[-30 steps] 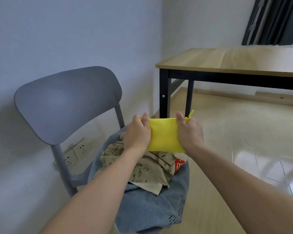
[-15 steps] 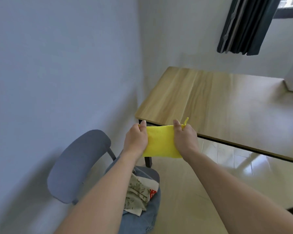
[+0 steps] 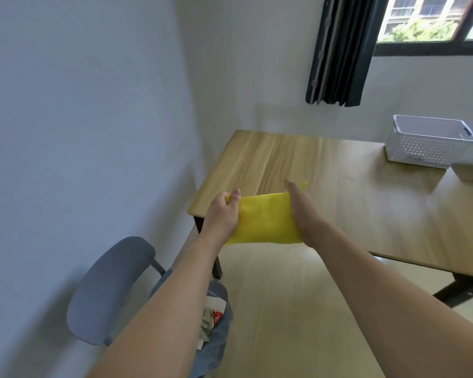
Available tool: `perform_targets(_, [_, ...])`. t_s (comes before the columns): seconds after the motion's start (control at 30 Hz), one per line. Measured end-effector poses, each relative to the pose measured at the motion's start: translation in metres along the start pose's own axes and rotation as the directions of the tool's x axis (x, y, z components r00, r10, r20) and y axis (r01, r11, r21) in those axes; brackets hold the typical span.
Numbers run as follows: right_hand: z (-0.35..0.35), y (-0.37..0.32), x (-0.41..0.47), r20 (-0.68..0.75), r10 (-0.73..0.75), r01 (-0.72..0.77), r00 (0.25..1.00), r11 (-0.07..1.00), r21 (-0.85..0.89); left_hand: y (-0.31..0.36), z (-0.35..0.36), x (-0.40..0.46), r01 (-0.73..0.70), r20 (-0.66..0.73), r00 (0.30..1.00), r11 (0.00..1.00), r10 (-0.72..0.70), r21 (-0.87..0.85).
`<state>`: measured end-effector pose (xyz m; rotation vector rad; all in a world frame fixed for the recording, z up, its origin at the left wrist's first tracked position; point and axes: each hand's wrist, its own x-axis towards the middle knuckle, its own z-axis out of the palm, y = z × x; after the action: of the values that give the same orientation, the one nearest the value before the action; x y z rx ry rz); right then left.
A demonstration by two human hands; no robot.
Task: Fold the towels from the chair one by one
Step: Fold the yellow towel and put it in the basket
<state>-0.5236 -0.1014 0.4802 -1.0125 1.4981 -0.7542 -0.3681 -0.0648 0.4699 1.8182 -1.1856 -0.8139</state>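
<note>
Head cam, so you're looking down both forearms at a folded yellow towel [image 3: 265, 218] held up in the air between two hands, right over the near left corner of the wooden table [image 3: 339, 186]. Left hand [image 3: 224, 214] has the towel's left edge, thumb on the near face up by the top corner and the other fingers curled round behind it, so that's a proper grip. Right hand [image 3: 301, 211] is on the right edge with the thumb sticking up past the top hem (the rest of its fingers are behind the cloth, so I can't tell exactly how they lie, but the towel is clearly pinched there). A little yellow loop [image 3: 304, 185] pokes out at the top right corner just beside that thumb. The towel hangs flat and looks doubled over, bottom edge roughly level. Down at the lower left there's the grey chair [image 3: 112, 285] against the wall, and the seat has more laundry on it: a blue-grey towel [image 3: 216, 339] draped over the front, with a patterned cloth [image 3: 208, 323] that has a red patch lying on top, partly hidden by the left forearm. Far right of the table sits a white perforated basket [image 3: 429, 145], well apart from the hands, under the window with a dark curtain [image 3: 339, 50]
</note>
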Motion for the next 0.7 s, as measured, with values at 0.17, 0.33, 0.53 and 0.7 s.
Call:
perform_targets(0.17, [-0.075,0.011,0.020,0.089,0.077,-0.087,0.993,0.989,0.116,0.046,0.064,0.003,-0.008,0.001,1.000,1.000,0.008,-0.013])
perform_targets(0.33, [-0.181,0.026,0.055,-0.090,-0.067,0.071,0.994,0.996,0.045,0.095,0.164,0.005,0.092,0.279,0.958,0.991,-0.062,-0.098])
perform_targets(0.53, [-0.311,0.026,0.095,-0.095,-0.065,0.075,0.993,0.992,0.102,0.150,0.258,-0.003,-0.006,0.300,0.953,0.995,0.035,-0.099])
perform_targets(0.7, [-0.379,0.020,0.131,-0.014,-0.073,0.074,0.997,0.978,0.197,0.180,0.315,0.020,-0.105,0.325,0.937,0.992,0.124,-0.075])
